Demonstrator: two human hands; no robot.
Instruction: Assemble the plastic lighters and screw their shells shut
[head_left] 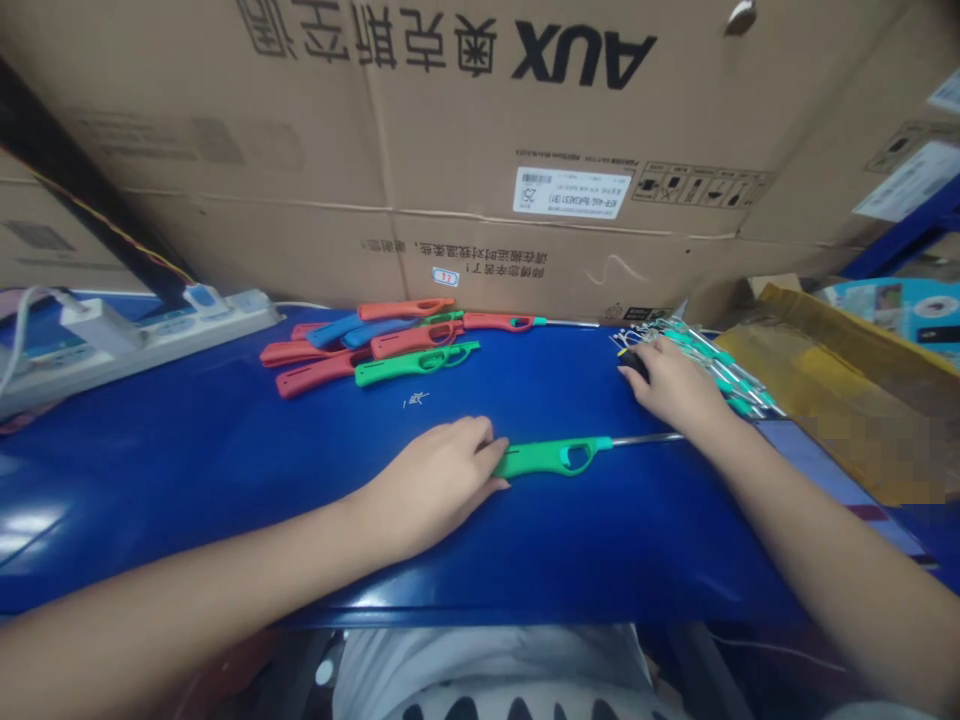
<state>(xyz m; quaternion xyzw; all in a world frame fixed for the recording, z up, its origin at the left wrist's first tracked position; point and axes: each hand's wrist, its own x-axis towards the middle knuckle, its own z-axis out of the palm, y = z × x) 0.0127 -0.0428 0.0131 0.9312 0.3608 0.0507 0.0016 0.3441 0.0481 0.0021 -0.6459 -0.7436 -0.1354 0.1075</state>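
Note:
My left hand (442, 480) lies on the blue table (225, 470) with its fingers closed round the rear of a green long-nosed lighter (555, 456), whose metal tube runs right under my right wrist. My right hand (675, 385) reaches into a pile of thin metal tubes with teal ends (731, 375) at the right, fingers curled over a small black part (634, 365). A heap of finished red, blue and green lighters (375, 345) lies farther back, left of centre.
Big cardboard boxes (480, 130) wall off the back of the table. A white power strip (150, 330) with plugs lies at the left. A yellow-brown bag (832, 380) sits at the right edge. A small metal bit (415, 400) lies mid-table.

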